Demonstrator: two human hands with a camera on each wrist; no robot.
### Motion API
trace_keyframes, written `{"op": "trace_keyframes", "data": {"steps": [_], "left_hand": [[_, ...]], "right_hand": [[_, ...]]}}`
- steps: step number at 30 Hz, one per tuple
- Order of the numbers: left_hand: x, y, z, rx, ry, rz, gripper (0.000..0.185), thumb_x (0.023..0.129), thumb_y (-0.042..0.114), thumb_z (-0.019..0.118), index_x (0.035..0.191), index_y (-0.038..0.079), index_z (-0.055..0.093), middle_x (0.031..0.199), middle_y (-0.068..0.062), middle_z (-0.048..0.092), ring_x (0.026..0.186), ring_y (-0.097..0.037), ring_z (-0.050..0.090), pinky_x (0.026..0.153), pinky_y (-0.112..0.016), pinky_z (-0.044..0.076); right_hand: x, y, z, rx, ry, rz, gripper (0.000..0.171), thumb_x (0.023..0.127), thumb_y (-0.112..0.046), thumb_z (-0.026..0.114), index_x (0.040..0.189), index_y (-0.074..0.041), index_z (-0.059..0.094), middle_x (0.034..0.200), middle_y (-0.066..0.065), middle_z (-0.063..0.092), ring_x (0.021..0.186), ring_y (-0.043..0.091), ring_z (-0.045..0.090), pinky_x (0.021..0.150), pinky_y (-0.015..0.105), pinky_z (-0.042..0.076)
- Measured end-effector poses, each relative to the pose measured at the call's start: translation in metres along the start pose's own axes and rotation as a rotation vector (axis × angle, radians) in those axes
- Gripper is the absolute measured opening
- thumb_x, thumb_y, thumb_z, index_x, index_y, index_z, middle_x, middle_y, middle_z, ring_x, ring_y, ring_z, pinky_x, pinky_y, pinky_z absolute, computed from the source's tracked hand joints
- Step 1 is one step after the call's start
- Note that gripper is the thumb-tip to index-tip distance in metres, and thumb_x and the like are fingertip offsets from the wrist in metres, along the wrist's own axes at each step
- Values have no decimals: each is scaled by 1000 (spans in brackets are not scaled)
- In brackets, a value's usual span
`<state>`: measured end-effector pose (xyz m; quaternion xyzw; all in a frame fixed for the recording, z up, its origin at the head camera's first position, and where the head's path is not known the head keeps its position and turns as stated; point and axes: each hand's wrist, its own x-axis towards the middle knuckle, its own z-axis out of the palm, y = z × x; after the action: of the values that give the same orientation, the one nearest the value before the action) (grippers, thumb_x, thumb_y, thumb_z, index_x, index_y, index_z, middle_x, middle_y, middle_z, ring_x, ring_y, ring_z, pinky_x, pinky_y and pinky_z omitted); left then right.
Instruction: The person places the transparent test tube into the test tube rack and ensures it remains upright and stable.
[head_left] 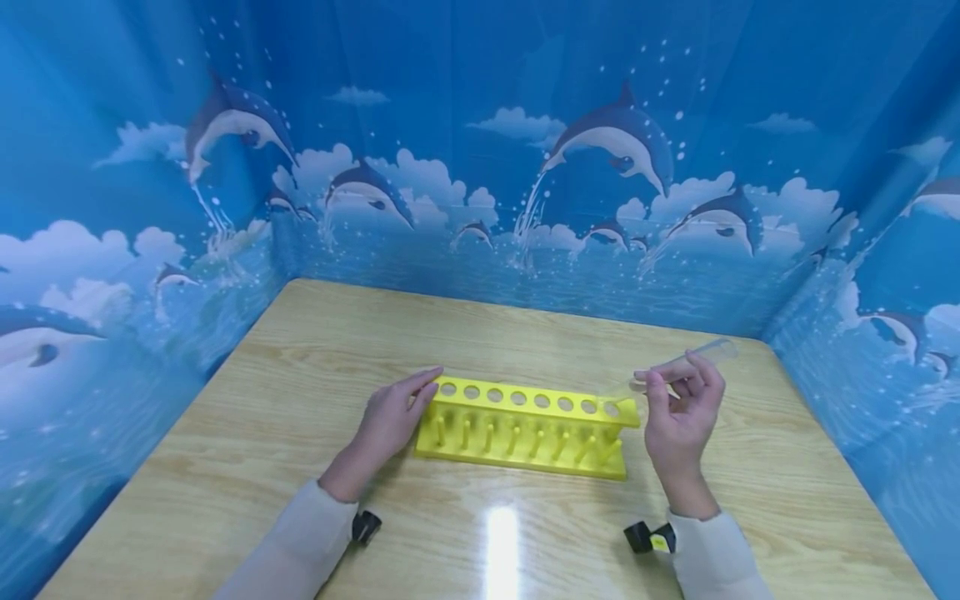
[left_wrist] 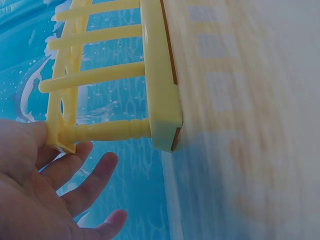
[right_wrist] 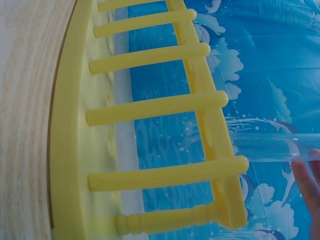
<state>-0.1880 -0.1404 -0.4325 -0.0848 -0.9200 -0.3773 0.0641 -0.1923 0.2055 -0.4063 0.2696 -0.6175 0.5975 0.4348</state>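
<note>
A yellow test tube rack (head_left: 525, 423) with a row of round holes in its top plate stands on the wooden table (head_left: 285, 383). My left hand (head_left: 408, 404) rests against the rack's left end with relaxed, nearly straight fingers; in the left wrist view the hand (left_wrist: 55, 185) touches the end of the rack (left_wrist: 157, 75). My right hand (head_left: 675, 396) pinches a clear, empty test tube (head_left: 708, 354), held tilted just right of the rack's right end. In the right wrist view the tube (right_wrist: 265, 147) lies across the top plate of the rack (right_wrist: 70, 125), with a fingertip (right_wrist: 307, 175) on it.
Blue backdrop walls printed with dolphins (head_left: 615, 137) close in the table on the left, back and right. Bare wood lies in front of and behind the rack. A bright light glare (head_left: 501, 550) marks the near table edge.
</note>
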Motion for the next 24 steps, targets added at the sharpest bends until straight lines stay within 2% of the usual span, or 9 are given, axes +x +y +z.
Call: {"op": "trace_keyframes", "data": {"steps": [10,17,24], "left_hand": [[-1,-1,1,3,2,3,37,102,29,51,136,17,57,135,-7,58,122,-32,56,100,-49,45],[-1,0,1,-6,4,11,37,102,28,52,136,16,58,136,-7,58,123,-32,56,101,-49,45],[0,-1,0,-5,-2,0,37,102,29,51,137,18,57,137,-7,57,123,-31,55,101,-48,45]], "right_hand": [[0,-4,-1,-77,-18,24,40,94,11,50,128,13,30,95,6,56,83,16,65,72,20,56],[0,-3,-2,-66,-19,27,40,93,12,51,128,13,30,95,6,56,82,16,65,72,20,56],[1,-3,-1,-51,-12,42,40,95,4,54,126,14,30,93,11,55,82,15,66,71,21,56]]}}
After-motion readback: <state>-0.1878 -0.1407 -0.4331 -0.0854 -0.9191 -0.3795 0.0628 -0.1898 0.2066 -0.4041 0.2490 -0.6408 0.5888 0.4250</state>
